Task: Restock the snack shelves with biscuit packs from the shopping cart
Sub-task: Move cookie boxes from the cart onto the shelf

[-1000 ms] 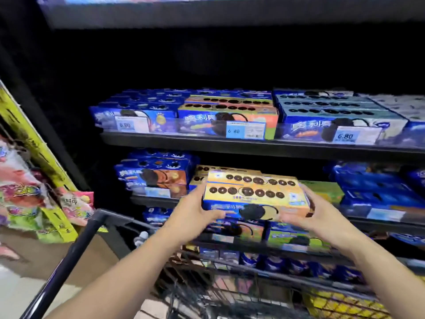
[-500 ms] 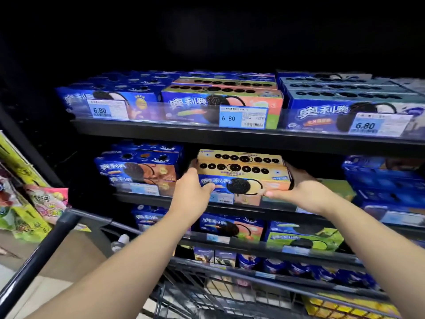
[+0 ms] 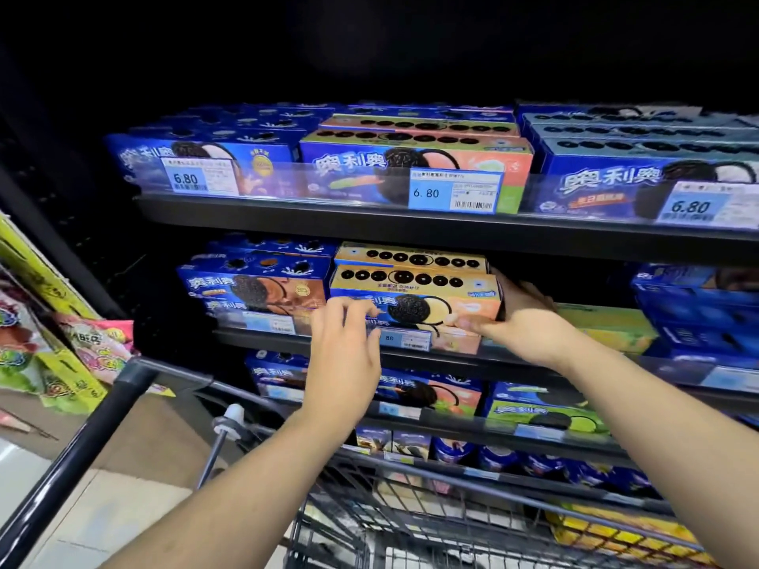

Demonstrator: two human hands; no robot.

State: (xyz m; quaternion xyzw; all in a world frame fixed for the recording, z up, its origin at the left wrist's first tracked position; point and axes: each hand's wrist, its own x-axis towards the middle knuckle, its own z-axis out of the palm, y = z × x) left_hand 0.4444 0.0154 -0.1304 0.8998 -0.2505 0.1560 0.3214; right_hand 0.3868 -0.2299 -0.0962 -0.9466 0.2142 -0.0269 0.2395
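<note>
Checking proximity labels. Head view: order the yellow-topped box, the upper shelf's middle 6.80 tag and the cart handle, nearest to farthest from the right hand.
1. yellow-topped box: gripped by the right hand, middle shelf.
2. 6.80 tag: above the hand, on the upper shelf's edge.
3. cart handle: far lower left.

Glossy printed cardboard biscuit box point(image 3: 415, 297), matt dark metal shelf point(image 3: 369, 217), wire-metal shopping cart point(image 3: 410, 519).

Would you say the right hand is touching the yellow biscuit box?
Touching: in the head view the right hand grips the yellow biscuit box by its end.
</note>
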